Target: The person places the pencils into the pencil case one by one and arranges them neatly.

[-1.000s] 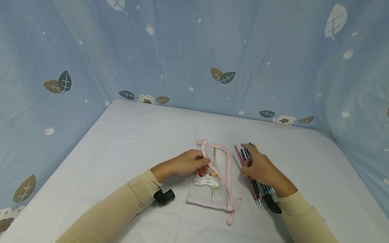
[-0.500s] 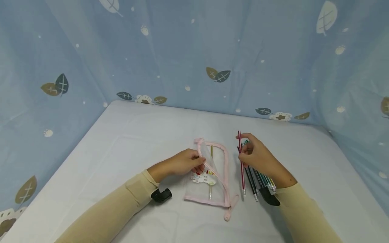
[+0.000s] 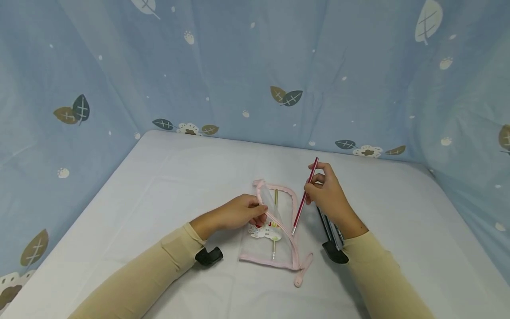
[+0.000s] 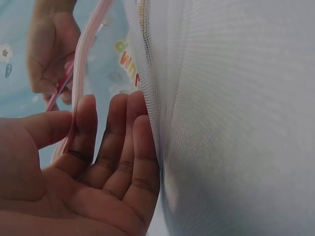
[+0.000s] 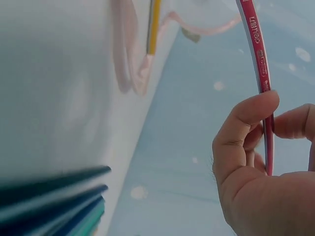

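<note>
A clear mesh pencil case (image 3: 263,250) with pink edging lies in the middle of the table, its upper layer lifted along the zipper. My left hand (image 3: 240,213) pinches that pink zipper edge between thumb and forefinger. Inside the case is a yellow pencil (image 3: 276,199). In my right hand (image 3: 330,194) is a red pencil (image 3: 301,204), held tilted, its lower end over the case's right edge. The right wrist view shows the thumb and fingers gripping the red pencil (image 5: 261,61). More pencils (image 3: 327,226) lie under the right forearm, partly hidden.
A pink zipper pull (image 3: 304,269) trails from the case's lower right corner. Dark and teal pencils (image 5: 74,196) show at the lower left of the right wrist view. A blue leaf-print curtain (image 3: 247,66) borders the white table (image 3: 191,168) at the back and sides.
My right hand has picked the red pencil from the pile, raised it and carried it left to the case, tilting it. The left hand keeps its hold on the zipper edge.
</note>
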Demonstrator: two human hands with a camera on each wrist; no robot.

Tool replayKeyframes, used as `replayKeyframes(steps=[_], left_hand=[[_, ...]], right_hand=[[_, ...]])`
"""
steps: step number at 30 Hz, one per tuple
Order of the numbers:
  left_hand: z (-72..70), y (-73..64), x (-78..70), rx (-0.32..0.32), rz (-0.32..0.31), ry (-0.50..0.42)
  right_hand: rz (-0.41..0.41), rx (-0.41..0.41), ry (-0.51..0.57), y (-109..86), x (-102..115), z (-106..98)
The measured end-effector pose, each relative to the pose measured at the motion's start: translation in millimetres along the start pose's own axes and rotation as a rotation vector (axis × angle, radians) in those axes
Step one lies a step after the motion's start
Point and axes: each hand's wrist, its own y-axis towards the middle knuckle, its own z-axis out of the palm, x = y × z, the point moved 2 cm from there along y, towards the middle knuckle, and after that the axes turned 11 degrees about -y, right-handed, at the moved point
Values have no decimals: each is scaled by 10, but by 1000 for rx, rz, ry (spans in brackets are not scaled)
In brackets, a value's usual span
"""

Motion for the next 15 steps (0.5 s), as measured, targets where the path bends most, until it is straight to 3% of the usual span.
replayKeyframes(steps=[15], left_hand=[[-43, 9, -4, 36, 6, -68]], right_hand=[[52, 86, 26, 10, -109, 162]])
